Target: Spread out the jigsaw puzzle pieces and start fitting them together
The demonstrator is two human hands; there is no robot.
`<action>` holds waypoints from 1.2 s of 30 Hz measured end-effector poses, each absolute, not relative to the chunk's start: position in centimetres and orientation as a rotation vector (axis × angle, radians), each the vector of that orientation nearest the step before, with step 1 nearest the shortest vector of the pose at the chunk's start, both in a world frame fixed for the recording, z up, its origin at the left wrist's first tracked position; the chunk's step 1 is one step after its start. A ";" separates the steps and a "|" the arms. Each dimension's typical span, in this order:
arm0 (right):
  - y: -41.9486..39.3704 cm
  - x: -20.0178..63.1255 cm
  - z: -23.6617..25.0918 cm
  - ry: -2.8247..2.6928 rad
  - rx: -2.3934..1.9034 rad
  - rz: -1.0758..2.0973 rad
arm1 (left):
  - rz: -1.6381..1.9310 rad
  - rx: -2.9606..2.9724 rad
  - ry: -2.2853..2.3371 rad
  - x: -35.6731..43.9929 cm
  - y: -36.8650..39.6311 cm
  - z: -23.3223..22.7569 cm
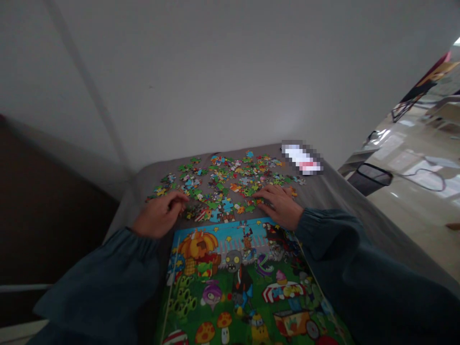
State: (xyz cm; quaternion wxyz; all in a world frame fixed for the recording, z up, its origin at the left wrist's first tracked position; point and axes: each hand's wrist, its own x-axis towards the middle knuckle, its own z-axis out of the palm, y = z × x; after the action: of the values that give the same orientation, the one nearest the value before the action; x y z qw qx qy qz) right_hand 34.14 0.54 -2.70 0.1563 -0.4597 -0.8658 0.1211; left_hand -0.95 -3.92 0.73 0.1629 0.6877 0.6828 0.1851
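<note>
Loose jigsaw puzzle pieces (227,205) in many colours lie spread over a grey cloth. At their left edge is my left hand (161,213), its fingers curled in towards the thumb; whether a piece sits between the fingertips I cannot make out. My right hand (279,203) rests at the right side of the pieces, with thumb and fingers apart and fingertips on or just over some of them. Between my forearms, nearer to me, lies a puzzle picture board (233,282) printed with cartoon zombies, mushrooms and a pumpkin house.
Grey cloth (332,191) covers the table. A blurred-out phone-like object (304,159) lies at the far right corner. Behind the table rises a pale wall (215,81). To the right, beyond the table edge, are a tiled floor (402,206) and a black-framed item (373,175).
</note>
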 end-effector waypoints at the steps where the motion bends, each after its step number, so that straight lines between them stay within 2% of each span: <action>1: 0.5 34.1 -2.7 -2.477 -1.318 0.327 | 0.485 1.968 2.025 -2.0 -3.3 0.4; 7: 0.5 34.2 -3.0 -2.470 -1.329 0.278 | 0.578 2.250 2.207 -1.0 -2.4 -1.3; 12: 0.7 34.3 -3.4 -2.437 -1.285 0.316 | 0.359 2.313 2.084 1.3 -2.2 -2.4; 20: 1.0 34.5 -3.7 -2.313 -1.181 0.398 | 0.827 2.045 1.969 0.3 -1.9 -1.9; 26: 1.9 34.5 -3.9 -2.077 -1.012 0.617 | 1.034 1.836 1.929 0.5 -2.4 -1.0; 29: 1.8 34.2 -3.5 -1.925 -1.007 0.707 | 1.115 1.702 1.762 1.6 -3.4 -0.1; 36: -0.1 32.1 1.5 -1.761 -0.947 1.186 | 1.102 1.373 1.297 6.9 -7.2 1.3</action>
State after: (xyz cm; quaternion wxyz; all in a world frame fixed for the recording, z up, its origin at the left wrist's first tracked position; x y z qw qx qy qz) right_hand 32.10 -0.08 1.54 0.3973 -0.3737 -0.6952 0.4681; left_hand 6.88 -7.20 1.27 0.4595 0.5576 0.5268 0.4477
